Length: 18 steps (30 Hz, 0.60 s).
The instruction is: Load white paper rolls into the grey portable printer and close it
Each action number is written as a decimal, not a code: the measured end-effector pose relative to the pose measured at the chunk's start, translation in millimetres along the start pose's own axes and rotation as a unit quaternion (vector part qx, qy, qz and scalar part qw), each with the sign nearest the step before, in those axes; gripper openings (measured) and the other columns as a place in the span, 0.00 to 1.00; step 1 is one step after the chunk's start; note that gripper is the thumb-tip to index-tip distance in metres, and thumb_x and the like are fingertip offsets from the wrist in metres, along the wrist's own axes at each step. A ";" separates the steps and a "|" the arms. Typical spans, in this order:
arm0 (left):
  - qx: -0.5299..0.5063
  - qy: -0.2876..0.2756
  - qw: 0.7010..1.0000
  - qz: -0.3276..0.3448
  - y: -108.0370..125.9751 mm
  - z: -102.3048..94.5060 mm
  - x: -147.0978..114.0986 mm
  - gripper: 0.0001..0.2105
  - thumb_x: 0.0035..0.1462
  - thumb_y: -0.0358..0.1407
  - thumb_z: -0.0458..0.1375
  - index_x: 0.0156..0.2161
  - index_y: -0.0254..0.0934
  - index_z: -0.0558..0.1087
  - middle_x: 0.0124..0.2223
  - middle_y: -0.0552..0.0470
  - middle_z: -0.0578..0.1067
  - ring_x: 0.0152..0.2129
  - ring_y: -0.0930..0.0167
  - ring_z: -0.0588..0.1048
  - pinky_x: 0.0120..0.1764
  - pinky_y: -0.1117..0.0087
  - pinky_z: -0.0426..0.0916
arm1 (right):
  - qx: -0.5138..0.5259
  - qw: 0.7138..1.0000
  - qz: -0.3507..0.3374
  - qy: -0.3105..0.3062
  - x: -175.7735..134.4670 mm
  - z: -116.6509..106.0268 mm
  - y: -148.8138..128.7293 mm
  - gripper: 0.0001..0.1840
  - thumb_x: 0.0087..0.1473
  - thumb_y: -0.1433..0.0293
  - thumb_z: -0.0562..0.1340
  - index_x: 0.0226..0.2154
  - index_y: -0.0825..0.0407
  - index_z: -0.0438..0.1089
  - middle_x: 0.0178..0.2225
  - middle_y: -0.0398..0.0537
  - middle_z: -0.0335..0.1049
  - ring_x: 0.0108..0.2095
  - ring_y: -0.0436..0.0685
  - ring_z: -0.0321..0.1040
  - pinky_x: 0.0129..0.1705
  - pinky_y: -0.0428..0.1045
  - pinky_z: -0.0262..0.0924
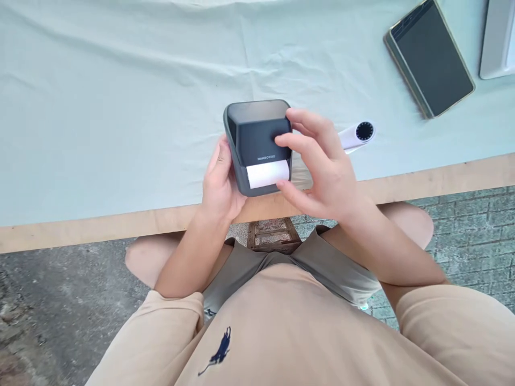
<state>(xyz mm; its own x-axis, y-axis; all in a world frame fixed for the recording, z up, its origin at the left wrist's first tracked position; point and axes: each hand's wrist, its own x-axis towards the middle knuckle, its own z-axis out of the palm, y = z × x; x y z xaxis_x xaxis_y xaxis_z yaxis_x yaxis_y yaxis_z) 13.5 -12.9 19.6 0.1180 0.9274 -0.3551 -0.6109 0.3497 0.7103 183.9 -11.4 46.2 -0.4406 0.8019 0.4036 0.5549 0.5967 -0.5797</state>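
Note:
A dark grey label printer (263,140) with NIIMBOT lettering is held up near the table's front edge. My left hand (220,179) grips it from its left side, thumb along the edge and the other fingers hidden beneath. White paper (268,174) shows across the slot at the printer's near end. Over the right side of the printer is my right hand (317,161), fingers apart and curved. Its fingertips lie on or just above the cover and by the paper; actual contact is hard to tell.
A white tube-like item (358,135) with a dark round end lies right of my right hand. Farther right are a dark-screened device (432,59) and part of a grey-white object (497,40). Pale cloth covers the table (120,107), which has a bare wooden front edge (100,225).

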 end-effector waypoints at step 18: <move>0.032 0.001 0.999 0.012 -7.5 2.6 3.0 0.15 0.65 0.45 0.49 0.43 0.42 0.75 0.47 0.50 0.78 0.54 0.62 0.73 0.56 0.62 0.70 | -0.080 0.988 0.095 0.092 17.1 -25.2 -14.4 0.06 0.56 0.64 0.61 0.34 0.47 0.63 0.33 0.45 0.64 0.32 0.53 0.67 0.32 0.51 0.65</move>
<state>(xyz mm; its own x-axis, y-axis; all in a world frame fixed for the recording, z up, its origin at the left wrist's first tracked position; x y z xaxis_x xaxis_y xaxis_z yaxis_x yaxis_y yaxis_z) 20.4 -12.3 14.8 0.1022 0.9350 -0.3396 -0.5629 0.3359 0.7552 186.2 -5.5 79.3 -0.1899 0.8833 0.4287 0.7265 0.4201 -0.5438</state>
